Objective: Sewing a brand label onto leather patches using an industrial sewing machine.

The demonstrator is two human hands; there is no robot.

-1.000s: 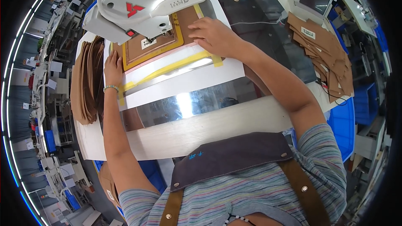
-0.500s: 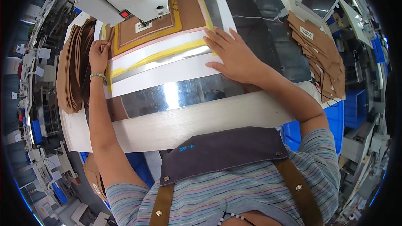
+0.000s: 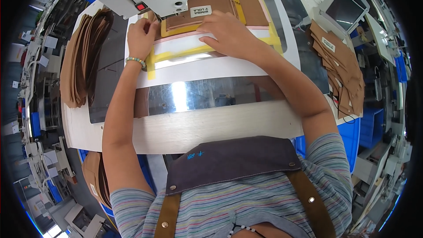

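Brown framed panel (image 3: 221,1), visible length roughly nine-to-three, lies eleven o'clock of right hand (image 3: 231,36), nearer; thumb, fingers apart. Left hand (image 3: 142,39) curled; can't tell if pinching.

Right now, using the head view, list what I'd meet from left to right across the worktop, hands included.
Upright stack of brown panels → left hand → right hand → fanned pile of brown panels.

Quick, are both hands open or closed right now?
Left hand: fingers curled; can't tell if it's holding anything.
Right hand: open, by the yellow frame.
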